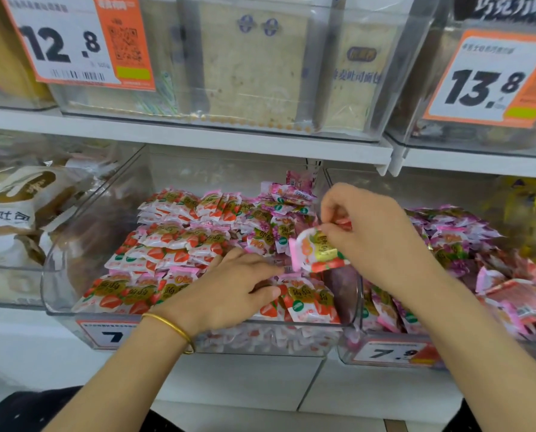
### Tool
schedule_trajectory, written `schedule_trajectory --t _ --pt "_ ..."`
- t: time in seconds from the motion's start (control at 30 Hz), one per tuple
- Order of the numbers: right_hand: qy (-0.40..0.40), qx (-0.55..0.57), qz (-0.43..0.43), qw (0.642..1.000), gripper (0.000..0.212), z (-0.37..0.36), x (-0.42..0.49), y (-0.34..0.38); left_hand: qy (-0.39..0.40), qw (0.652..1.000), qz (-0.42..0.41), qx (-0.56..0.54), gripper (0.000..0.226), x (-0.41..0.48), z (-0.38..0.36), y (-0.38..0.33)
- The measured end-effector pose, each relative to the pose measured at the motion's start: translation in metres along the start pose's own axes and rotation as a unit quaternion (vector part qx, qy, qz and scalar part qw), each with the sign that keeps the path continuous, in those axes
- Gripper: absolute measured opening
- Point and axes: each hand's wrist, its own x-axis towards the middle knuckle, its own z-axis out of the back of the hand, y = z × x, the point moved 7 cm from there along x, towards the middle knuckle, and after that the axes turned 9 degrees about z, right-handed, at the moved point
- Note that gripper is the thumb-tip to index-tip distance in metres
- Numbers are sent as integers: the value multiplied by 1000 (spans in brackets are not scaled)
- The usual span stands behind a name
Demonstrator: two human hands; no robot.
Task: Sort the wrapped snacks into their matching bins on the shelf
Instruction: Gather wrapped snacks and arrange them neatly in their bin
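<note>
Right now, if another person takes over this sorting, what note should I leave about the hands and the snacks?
Left hand: lies flat on the strawberry packets in the left bin, holding nothing.
Right hand: pinches one held packet, strawberry type, above the wall between the bins.
Done: the left bin is mostly strawberry.
Left: put the held packet in the left bin; move the stray purple packets from its back right corner to the right bin.

Head view, close up, faces forward and slightly down at the shelf [179, 132] bins [60, 275]
</note>
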Motion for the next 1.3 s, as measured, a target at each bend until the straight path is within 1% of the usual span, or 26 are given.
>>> schedule_trajectory --t 0.03,0.07,0.1,0.13,0.2,0.23,0.27,0.33,0.37,0.4,0.43,0.47,0.5,0.53,0.67,0.77,0.9,0.93,0.97,1.03,1.07,1.13,1.17,1.2,1.23,1.3 --pt "-28 -19 -3 999 10 1 -3 2 -1 1000 3 0 48 0 0 0" --pt "-20 -44 -9 999 6 -4 -6 4 -5 1000 2 2 50 0 -1 -1" --pt "10 -74 -7 997 5 -12 -8 8 -11 1000 1 2 57 0 -1 -2" --pt "66 -112 -3 992 7 -24 -10 15 -22 1000 0 -2 65 0 0 -2" --pt "148 -207 22 967 17 -45 -15 27 -39 999 12 -23 68 1 2 0" --pt "161 -222 40 961 25 -50 -16 31 -45 999 14 -25 68 1 3 1" --pt "153 -235 63 958 31 -48 -15 39 -51 998 10 -24 71 1 3 1" --pt "203 -266 90 938 24 -54 -20 43 -51 999 5 -15 75 1 1 1" --pt "228 -273 101 929 22 -62 -25 32 -49 999 6 -10 76 1 1 1" --pt "240 -268 102 928 21 -63 -28 30 -50 999 7 -8 75 1 2 0" --pt "225 -276 105 929 19 -61 -29 29 -52 999 12 -9 71 0 3 -1" --pt "209 -273 89 935 23 -59 -29 25 -55 998 15 -12 66 -1 3 -1" --pt "199 -245 76 946 29 -58 -31 24 -56 998 17 -12 63 -2 4 -2" --pt "181 -240 101 948 32 -60 -31 26 -59 998 16 -7 60 -2 4 -3" --pt "136 -251 147 947 22 -55 -37 25 -61 998 9 15 46 -3 3 -5" --pt "141 -265 118 947 18 -51 -39 13 -69 997 15 -1 48 -5 6 -7" --pt "129 -240 138 952 10 -52 -39 7 -49 999 -11 14 41 -8 4 -18" --pt "115 -232 144 955 9 -50 -38 5 -47 999 -11 7 42 -7 4 -18" --pt "104 -216 140 961 10 -47 -37 4 -51 999 -10 -11 44 -7 7 -17" --pt "75 -162 134 975 20 -39 -35 -4 -90 995 -22 -45 52 -5 18 -14" --pt "50 -133 130 981 23 -33 -33 -9 -117 992 -24 -50 48 -3 25 -11" --pt "-5 -76 107 991 27 -18 -29 -19 -168 985 -19 -39 32 4 39 -6" --pt "-18 -45 87 995 30 -12 -27 -25 -187 982 -23 -22 32 8 44 -8" --pt "-26 -13 69 997 32 -8 -24 -32 -193 981 -34 3 37 14 48 -13" --pt "-31 17 53 998 34 -7 -23 -38 -183 981 -50 33 43 20 50 -18" --pt "-35 73 30 996 33 -11 -20 -47 -131 982 -92 101 53 36 45 -32"
